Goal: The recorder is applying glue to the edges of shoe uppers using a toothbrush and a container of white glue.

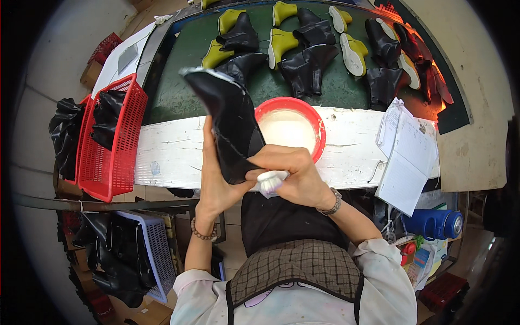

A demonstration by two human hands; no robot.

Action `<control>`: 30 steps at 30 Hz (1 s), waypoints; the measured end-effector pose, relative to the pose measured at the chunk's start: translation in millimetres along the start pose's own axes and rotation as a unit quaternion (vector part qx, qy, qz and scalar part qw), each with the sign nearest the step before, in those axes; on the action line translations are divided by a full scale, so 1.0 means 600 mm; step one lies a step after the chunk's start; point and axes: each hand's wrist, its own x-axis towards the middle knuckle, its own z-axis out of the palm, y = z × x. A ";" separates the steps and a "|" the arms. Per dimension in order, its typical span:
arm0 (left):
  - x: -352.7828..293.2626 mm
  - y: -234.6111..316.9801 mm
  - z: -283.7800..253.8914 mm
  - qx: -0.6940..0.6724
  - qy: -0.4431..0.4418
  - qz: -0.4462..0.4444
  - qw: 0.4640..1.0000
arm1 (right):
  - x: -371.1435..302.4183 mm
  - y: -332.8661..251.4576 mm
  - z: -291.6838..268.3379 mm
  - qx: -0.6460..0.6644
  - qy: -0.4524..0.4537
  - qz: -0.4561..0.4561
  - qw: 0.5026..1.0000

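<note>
My left hand point(215, 187) is wrapped around a black boot upper point(234, 122), holding it up over the near edge of the white bench. The upper is tilted, and a pale white edge shows at its far end. My right hand point(298, 168) holds a brush point(272, 181) with white bristles that point down toward me. The fingertips of that hand also touch the near end of the upper. Just beyond, to the right, a red basin point(320, 122) with cream-white liquid stands on the white board point(168, 154).
Black boot uppers point(309, 67) and yellow-green wedge soles point(281, 46) lie on a green belt point(179, 70); an orange glow lights its right end. Red baskets point(122, 157) stand left, a lilac basket point(157, 254) below. An open notebook point(409, 157) and blue flask point(430, 223) are right.
</note>
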 end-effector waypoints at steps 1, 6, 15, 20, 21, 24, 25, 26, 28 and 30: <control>-0.006 0.001 0.005 -0.063 0.017 -0.022 0.998 | -0.002 0.003 0.003 0.021 -0.019 -0.003 1.000; -0.036 -0.059 -0.002 0.032 0.118 0.004 0.993 | -0.003 0.016 -0.060 -0.144 0.088 0.058 0.984; -0.039 -0.059 -0.011 0.049 0.078 0.037 0.995 | -0.041 0.100 -0.150 -0.631 -0.036 0.038 0.774; -0.033 -0.044 -0.022 0.060 0.048 0.056 0.995 | -0.060 0.077 -0.174 -0.505 0.063 0.097 0.855; -0.032 -0.041 -0.023 0.061 0.049 0.056 0.995 | -0.058 0.069 -0.171 -0.504 0.063 0.096 0.856; -0.030 -0.026 -0.017 0.068 0.041 0.077 0.994 | -0.051 0.015 -0.151 -0.340 0.160 0.104 0.921; -0.028 -0.016 -0.015 0.075 0.027 0.074 0.994 | -0.047 -0.003 -0.141 -0.298 0.161 0.082 0.937; -0.023 -0.008 -0.014 0.083 0.014 0.073 0.994 | -0.042 -0.012 -0.135 -0.255 0.163 0.056 0.951; -0.022 0.001 -0.012 0.071 -0.003 0.077 0.994 | -0.041 -0.007 -0.133 -0.268 0.165 0.033 0.949; -0.027 0.005 -0.011 0.066 -0.012 0.092 0.993 | -0.036 -0.002 -0.139 -0.278 0.163 0.009 0.947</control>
